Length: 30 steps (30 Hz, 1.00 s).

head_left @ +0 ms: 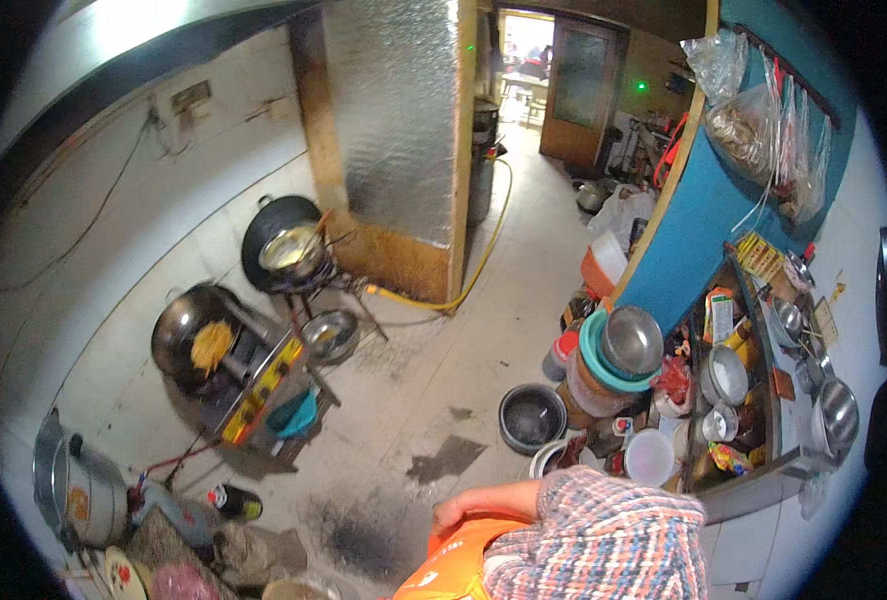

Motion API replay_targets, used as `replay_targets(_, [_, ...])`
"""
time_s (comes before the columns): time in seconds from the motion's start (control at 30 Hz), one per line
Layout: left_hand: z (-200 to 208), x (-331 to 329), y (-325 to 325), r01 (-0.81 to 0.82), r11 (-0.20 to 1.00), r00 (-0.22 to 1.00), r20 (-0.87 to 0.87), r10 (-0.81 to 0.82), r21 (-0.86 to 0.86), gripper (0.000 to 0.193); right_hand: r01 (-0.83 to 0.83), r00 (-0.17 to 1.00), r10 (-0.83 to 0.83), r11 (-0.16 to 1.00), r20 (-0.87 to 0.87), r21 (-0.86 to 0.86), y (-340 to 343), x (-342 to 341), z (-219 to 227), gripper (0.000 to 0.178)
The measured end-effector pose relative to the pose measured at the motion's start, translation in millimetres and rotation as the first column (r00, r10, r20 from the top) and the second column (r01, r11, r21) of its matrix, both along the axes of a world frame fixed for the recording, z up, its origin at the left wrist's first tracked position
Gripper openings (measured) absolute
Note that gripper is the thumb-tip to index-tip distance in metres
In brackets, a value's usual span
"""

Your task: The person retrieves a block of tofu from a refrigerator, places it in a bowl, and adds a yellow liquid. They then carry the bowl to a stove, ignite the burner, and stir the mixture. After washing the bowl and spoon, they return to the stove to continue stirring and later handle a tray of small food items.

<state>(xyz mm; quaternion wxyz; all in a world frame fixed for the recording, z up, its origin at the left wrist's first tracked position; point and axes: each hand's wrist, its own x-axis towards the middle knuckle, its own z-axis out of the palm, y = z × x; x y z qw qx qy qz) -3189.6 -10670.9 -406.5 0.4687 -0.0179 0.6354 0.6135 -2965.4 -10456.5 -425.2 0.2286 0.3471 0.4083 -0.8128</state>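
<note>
My right arm, in a plaid sleeve (613,530), is bent across the front of my body at the lower edge. My right hand (449,514) is at the top edge of an orange apron (458,565). Its fingers are bent down out of sight, so what they hold, if anything, does not show. Of my left hand nothing can be seen. Beyond the right hand lies the pale floor (403,400), with a dark sooty patch (368,535) and a flattened dark scrap (446,460).
At left, a wok (178,345) with yellow food sits on a gas stove (253,400); behind it stands another wok (263,225). A yellow hose (508,215) crosses the floor. Basins (631,340), a dark pot (531,418) and a cluttered shelf (763,400) line the right.
</note>
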Motion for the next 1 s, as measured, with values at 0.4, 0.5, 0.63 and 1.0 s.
replay_targets(0.4, [8.5,-33.9,357.7,0.371,0.928,0.927,-0.044,-0.372,-0.014,0.019,-0.325,0.945,0.209,0.695,0.253,0.642,187.2,-0.3,-123.8,0.021])
replay_targets(0.5, [1.2,-56.1,423.4,0.436,0.9,0.897,-0.065,-0.436,-0.021,0.018,-0.057,0.995,0.018,0.9,0.095,0.433,259.6,-46.5,-160.8,0.018])
replay_targets(0.63, [0.3,-92.0,510.8,0.523,0.851,0.843,-0.119,-0.524,-0.04,0.017,0.319,0.929,-0.176,0.827,-0.326,0.463,361.7,-89.1,-186.6,0.019])
replay_targets(1.0, [-35.3,-170.3,545.3,0.424,0.898,0.818,-0.375,-0.435,-0.116,0.015,0.279,0.96,0.061,-0.179,-0.272,0.944,676.7,-243.5,39.4,0.013])
